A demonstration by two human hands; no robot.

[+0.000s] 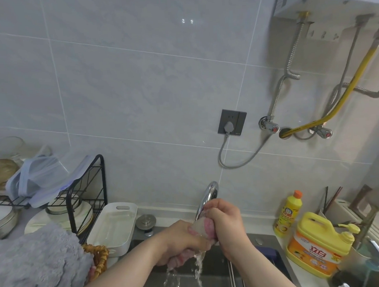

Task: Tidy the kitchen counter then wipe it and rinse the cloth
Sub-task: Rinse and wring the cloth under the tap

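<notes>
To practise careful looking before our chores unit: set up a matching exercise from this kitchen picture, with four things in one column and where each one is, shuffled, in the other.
Things
1. cloth
2. white dish
3. yellow pump jug
4. plug

Places
A. in the wall socket
B. right of the sink
C. twisted between the left hand and the right hand
D. beside the black rack

Pairs: 1-C, 2-D, 3-B, 4-A
</notes>
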